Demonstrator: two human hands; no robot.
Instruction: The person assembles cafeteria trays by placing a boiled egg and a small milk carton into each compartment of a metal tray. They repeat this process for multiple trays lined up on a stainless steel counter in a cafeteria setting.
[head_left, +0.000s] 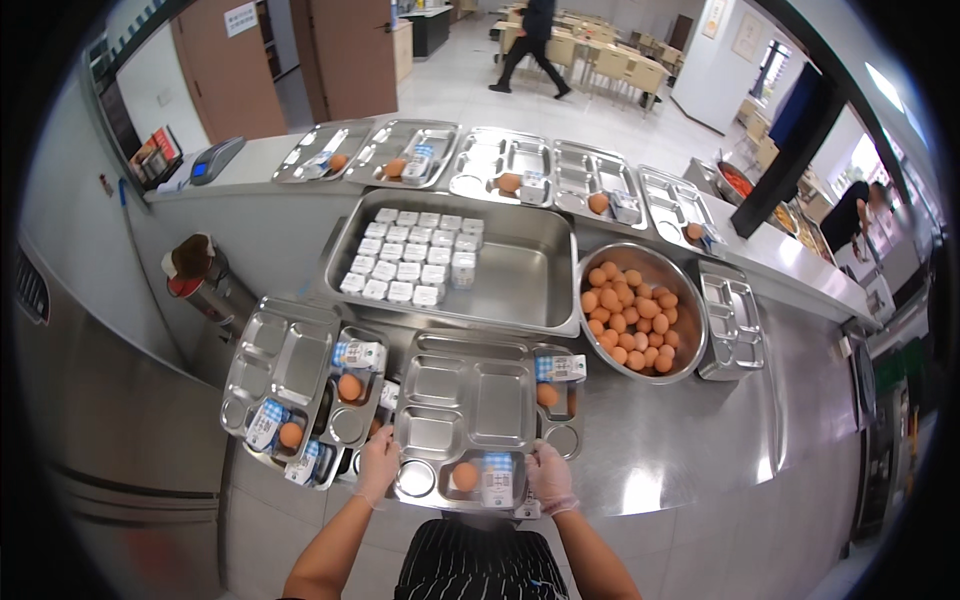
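My left hand [379, 464] and my right hand [550, 477], both in clear plastic gloves, grip the near corners of a steel compartment tray [503, 402]. In that tray's near row lie a brown egg [465, 476] and a blue-and-white milk carton [497, 482]; its larger compartments are bare. Other trays lie partly beneath it. One at the right shows a carton [561, 368] and an egg [547, 395]. Left of my left hand, a stacked tray [303, 362] holds a carton [267, 425] and an egg [290, 434].
Beyond the trays stands a deep steel pan [525, 270] with rows of milk cartons [400, 255]. To its right are a bowl [690, 345] of eggs and stacked trays [732, 315]. More filled trays [500, 160] line the ledge [260, 165]. A person [535, 40] walks beyond; another [850, 215] stands far right.
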